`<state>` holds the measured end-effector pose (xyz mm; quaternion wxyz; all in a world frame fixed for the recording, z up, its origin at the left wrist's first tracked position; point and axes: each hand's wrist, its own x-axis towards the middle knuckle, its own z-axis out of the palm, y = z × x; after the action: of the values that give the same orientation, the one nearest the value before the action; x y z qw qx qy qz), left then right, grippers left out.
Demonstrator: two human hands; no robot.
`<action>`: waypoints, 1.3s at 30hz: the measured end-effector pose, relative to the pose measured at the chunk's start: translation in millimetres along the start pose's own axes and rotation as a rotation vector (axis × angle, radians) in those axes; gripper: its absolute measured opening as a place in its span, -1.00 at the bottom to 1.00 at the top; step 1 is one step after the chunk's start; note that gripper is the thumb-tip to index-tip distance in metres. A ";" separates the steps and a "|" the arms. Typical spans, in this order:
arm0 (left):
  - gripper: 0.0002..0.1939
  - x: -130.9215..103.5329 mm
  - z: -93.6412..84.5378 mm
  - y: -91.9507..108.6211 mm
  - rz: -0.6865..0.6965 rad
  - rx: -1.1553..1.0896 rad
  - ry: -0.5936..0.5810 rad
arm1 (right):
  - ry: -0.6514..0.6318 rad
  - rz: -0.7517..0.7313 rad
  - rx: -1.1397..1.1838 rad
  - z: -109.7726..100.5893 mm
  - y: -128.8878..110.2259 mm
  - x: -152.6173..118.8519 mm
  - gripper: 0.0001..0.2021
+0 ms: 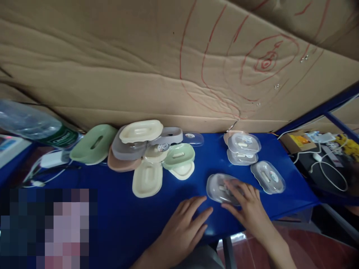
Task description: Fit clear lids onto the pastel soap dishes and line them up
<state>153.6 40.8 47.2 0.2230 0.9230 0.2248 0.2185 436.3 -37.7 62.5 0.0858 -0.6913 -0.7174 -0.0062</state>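
Observation:
A soap dish with a clear lid [214, 186] lies on the blue table in front of me. My right hand [246, 203] grips it from the right, fingers on top of the lid and thumb at its near edge. My left hand [185, 224] is just left of it, fingers apart and holding nothing. Right of my right hand sits another lidded soap dish [267, 177]. Behind them is a stack of lidded soap dishes [244, 144]. To the left is a pile of loose parts, among them a cream tray [147, 179], a green tray [179, 156] and a grey piece [123, 145].
A large green soap dish piece [94, 145] stands beside a plastic bottle [42, 123] and a white charger [54, 159] with cables. Cardboard [140, 74] with red drawn rings walls off the back. On the right, a small box [298, 141] and cables lie beyond the blue table [112, 209].

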 end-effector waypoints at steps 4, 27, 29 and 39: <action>-0.39 8.1 6.8 1.3 0.022 0.086 0.012 | -0.049 -0.091 0.291 -5.5 -15.4 28.6 -0.47; -0.78 -10.7 -14.8 -6.9 -0.069 0.149 0.106 | 0.169 -0.178 0.249 33.8 -21.7 99.1 -0.51; -0.83 -6.5 -22.1 -8.7 -0.126 0.106 0.116 | 0.199 -0.206 0.315 26.9 -25.2 81.2 -0.48; -0.82 7.9 -37.2 -19.7 -0.174 0.123 0.291 | 0.208 -0.457 0.194 52.4 -75.8 -3.7 -0.61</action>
<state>135.0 72.2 69.5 0.1492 0.8705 0.3469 0.3157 355.1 -38.0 18.7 0.2215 -0.4956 -0.8394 -0.0276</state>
